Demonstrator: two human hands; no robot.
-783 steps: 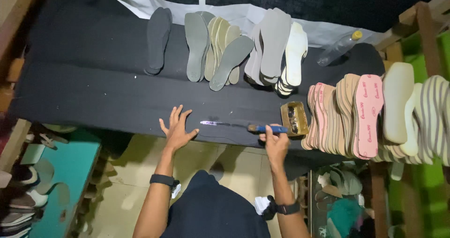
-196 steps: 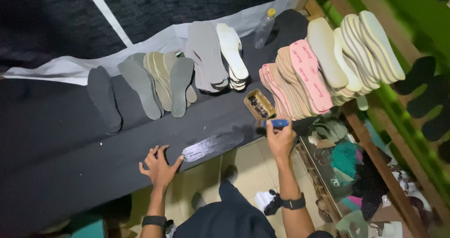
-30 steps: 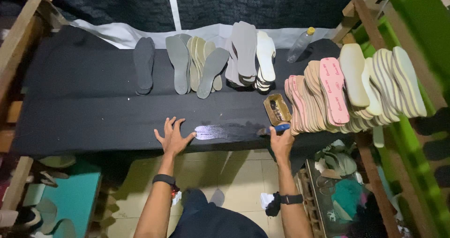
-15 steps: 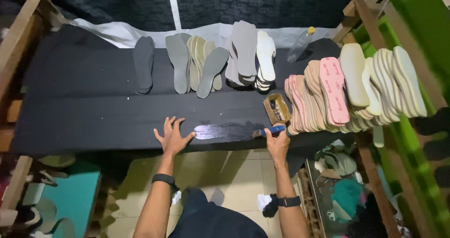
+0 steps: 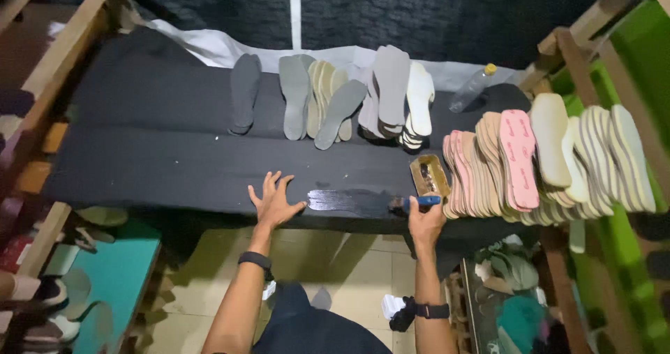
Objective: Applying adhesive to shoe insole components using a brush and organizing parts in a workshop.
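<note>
Dim workshop, long black bench (image 5: 139, 166) under a dark wall, wooden racks on both sides. Grey and tan insoles (image 5: 328, 103) lie in a fanned row at the back of the bench; a thick stack of pink and cream insoles (image 5: 516, 162) leans on the right, with a clear bottle (image 5: 473, 87) behind it. Left hand (image 5: 273, 202) is flat on the bench, fingers spread, holding nothing, just beside the left end of a wet shiny patch (image 5: 345, 200). Right hand (image 5: 426, 218) is closed around a blue-handled brush (image 5: 413, 202), bristles touching the patch's right end. An open glue tin (image 5: 429, 176) sits just behind the brush, against the pink stack. Looks like the brushing-on-adhesive step, mid-stroke. The next move would likely need a steady drag along the patch or a reload at the tin.
</note>
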